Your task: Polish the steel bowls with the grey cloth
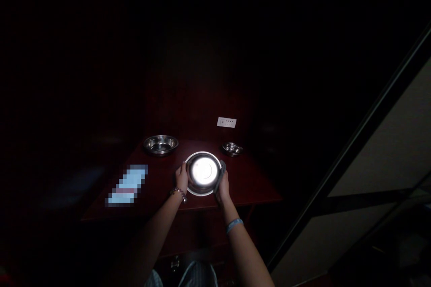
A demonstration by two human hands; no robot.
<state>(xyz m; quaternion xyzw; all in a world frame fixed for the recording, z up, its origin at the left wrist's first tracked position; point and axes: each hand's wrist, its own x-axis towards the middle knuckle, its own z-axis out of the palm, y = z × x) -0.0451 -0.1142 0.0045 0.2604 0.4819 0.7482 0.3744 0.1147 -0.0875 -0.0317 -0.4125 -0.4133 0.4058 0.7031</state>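
A shiny round metal bowl (pixel 203 173) is between my hands, its rounded underside turned toward me. My left hand (pixel 182 178) grips its left edge; a beaded bracelet circles that wrist. My right hand (pixel 223 186) closes on the right edge with a dark grey cloth (pixel 221 174) pressed against the rim. A wider metal bowl (pixel 160 145) stands upright at the back left of the dark red tabletop (pixel 161 188). Farther right, near the wall, a smaller metal bowl (pixel 232 149) sits upright.
A pixelated pale rectangle (pixel 128 185) lies on the tabletop's left side. On the back wall is a white socket plate (pixel 226 122). A dark-framed pale panel (pixel 370 143) slants along the right. The tabletop's front edge is close to my forearms, and the surroundings are very dark.
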